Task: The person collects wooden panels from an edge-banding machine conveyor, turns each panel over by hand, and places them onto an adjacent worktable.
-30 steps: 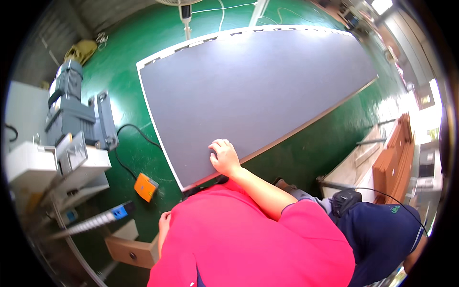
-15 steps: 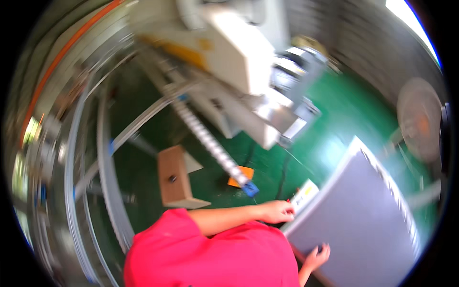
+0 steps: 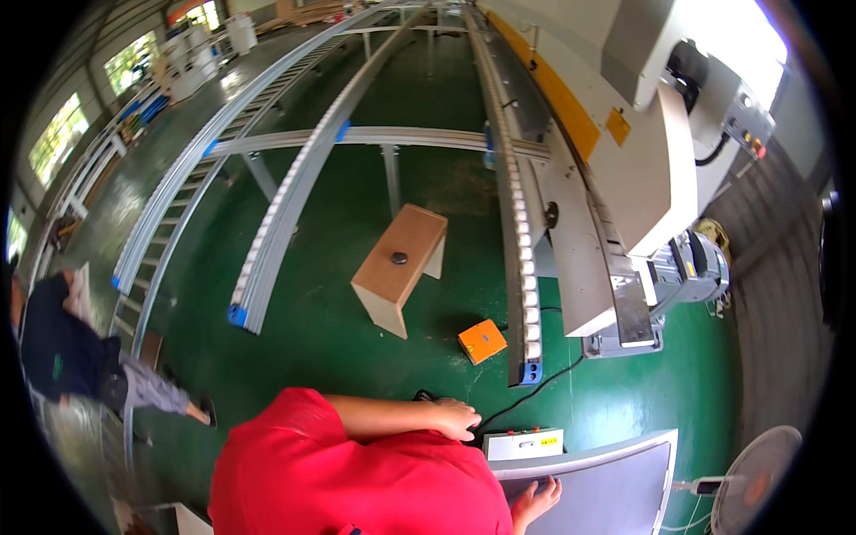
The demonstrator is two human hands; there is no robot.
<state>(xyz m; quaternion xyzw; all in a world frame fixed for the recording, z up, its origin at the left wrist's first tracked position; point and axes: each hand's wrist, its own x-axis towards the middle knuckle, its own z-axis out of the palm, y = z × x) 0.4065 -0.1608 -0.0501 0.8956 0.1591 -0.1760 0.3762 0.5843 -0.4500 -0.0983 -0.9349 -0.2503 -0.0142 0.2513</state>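
Resting flat with fingers spread, the left hand point(image 3: 452, 417) lies at the near corner of the large grey rectangular panel point(image 3: 606, 486), beside a small white control box point(image 3: 522, 443). The right hand point(image 3: 535, 499) grips that panel's edge, fingers curled over it. An orange square pedal point(image 3: 482, 341) lies on the green floor point(image 3: 330, 330) near a pale wooden stool point(image 3: 399, 265).

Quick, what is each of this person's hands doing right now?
Left hand: open, palm down by the white control box.
Right hand: fingers curled on the grey panel edge.
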